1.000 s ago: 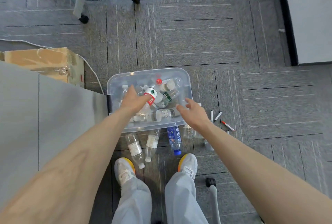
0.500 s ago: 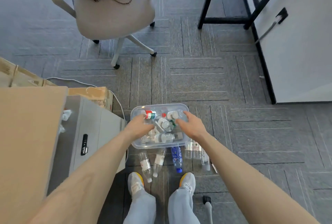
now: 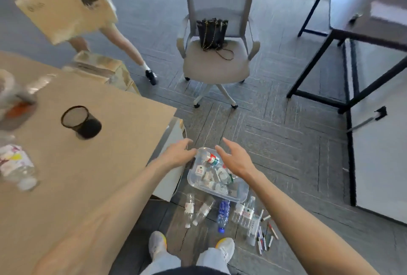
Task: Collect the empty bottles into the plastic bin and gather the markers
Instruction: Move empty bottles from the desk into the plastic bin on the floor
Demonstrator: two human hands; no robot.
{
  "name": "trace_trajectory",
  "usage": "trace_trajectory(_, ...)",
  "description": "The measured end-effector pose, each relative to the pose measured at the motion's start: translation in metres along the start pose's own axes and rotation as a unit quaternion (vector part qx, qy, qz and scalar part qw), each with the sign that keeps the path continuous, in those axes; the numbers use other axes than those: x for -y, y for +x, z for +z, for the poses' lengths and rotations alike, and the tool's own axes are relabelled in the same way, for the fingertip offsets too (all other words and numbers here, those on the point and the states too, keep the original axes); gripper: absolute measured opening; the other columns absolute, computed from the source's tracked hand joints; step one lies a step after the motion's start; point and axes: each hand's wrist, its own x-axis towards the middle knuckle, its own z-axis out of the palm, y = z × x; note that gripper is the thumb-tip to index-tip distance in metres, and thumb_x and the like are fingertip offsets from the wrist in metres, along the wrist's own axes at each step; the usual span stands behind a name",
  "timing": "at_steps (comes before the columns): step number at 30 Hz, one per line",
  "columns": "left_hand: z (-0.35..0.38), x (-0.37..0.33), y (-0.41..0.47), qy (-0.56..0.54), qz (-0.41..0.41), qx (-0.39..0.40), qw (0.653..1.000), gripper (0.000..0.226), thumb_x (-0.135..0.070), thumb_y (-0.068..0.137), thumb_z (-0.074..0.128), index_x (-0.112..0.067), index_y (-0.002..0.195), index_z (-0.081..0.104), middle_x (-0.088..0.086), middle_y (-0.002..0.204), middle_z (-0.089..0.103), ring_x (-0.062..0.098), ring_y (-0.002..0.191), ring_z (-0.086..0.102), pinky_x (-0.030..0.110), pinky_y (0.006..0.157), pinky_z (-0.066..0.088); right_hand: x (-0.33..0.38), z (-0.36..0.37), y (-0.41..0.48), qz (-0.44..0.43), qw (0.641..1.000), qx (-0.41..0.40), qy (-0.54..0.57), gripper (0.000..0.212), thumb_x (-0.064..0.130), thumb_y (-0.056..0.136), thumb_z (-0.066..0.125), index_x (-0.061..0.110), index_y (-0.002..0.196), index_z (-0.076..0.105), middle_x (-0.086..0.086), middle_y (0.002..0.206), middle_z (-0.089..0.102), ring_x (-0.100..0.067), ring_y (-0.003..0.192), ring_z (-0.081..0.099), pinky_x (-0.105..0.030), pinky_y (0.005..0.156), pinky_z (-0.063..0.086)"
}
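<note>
Bottles [image 3: 223,212] lie lengthwise toward the bin [image 3: 241,193]; left hand [image 3: 179,153] and right hand [image 3: 236,161] spread, empty.

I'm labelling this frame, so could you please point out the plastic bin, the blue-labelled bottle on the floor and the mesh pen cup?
plastic bin [image 3: 240,195]: head view, near clear rim.
blue-labelled bottle [image 3: 223,210]: head view, blue label.
mesh pen cup [image 3: 88,126]: head view, black side wall.
</note>
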Motion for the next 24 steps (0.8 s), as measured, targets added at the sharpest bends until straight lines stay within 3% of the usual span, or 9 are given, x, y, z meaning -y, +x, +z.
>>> trace_trajectory(3,-0.033,0.045,-0.033,-0.032,-0.024,-0.052,0.998,0.053,-0.041,0.096,0.049,-0.023,0.145,0.043,0.004,0.151,0.043,0.024,0.135,0.044,0.035,0.108,0.034,0.049,0.020,0.006,-0.041,0.999,0.008,-0.019,0.063,0.052,0.098,0.042,0.017,0.150,0.035,-0.003,0.154,0.038,-0.020,0.142,0.033,-0.037,0.115,0.026)
trace_trajectory(6,-0.064,0.105,-0.065,-0.061,-0.047,-0.103,0.992,0.052,-0.036,0.097,0.049,-0.017,0.145,0.044,0.005,0.149,0.045,0.024,0.133,0.046,0.030,0.106,0.034,0.105,0.056,0.010,-0.091,0.995,0.038,-0.033,0.063,0.051,0.098,0.044,0.017,0.150,0.036,-0.002,0.153,0.039,-0.019,0.142,0.033,-0.035,0.115,0.026)
trace_trajectory(13,-0.112,0.271,-0.133,-0.154,-0.126,-0.186,0.962,0.046,-0.030,0.096,0.052,-0.012,0.138,0.052,0.010,0.144,0.050,0.025,0.130,0.048,0.027,0.103,0.036,0.242,0.190,0.005,-0.181,0.972,0.110,-0.099,0.062,0.052,0.096,0.047,0.016,0.147,0.041,-0.005,0.150,0.043,-0.021,0.140,0.036,-0.037,0.115,0.028)
trace_trajectory(16,-0.122,0.332,-0.155,-0.210,-0.158,-0.210,0.942,0.042,-0.031,0.094,0.052,-0.013,0.133,0.056,0.007,0.138,0.057,0.026,0.120,0.057,0.029,0.100,0.041,0.292,0.250,0.002,-0.212,0.962,0.139,-0.106,0.061,0.048,0.097,0.048,0.014,0.147,0.041,-0.006,0.151,0.043,-0.022,0.141,0.035,-0.035,0.114,0.026)
trace_trajectory(18,-0.127,0.366,-0.170,-0.238,-0.175,-0.225,0.928,0.039,-0.029,0.095,0.051,-0.013,0.130,0.058,0.009,0.132,0.062,0.028,0.114,0.061,0.030,0.096,0.044,0.321,0.283,-0.002,-0.215,0.959,0.150,-0.111,0.062,0.049,0.096,0.049,0.014,0.148,0.040,-0.007,0.152,0.041,-0.023,0.142,0.033,-0.036,0.114,0.026)
trace_trajectory(24,-0.133,0.439,-0.190,-0.288,-0.230,-0.274,0.888,0.037,-0.027,0.097,0.048,-0.011,0.129,0.058,0.009,0.136,0.059,0.025,0.123,0.054,0.028,0.097,0.040,0.386,0.357,0.004,-0.199,0.952,0.202,-0.114,0.073,0.051,0.094,0.051,0.014,0.152,0.028,-0.011,0.155,0.034,-0.027,0.144,0.030,-0.040,0.116,0.026)
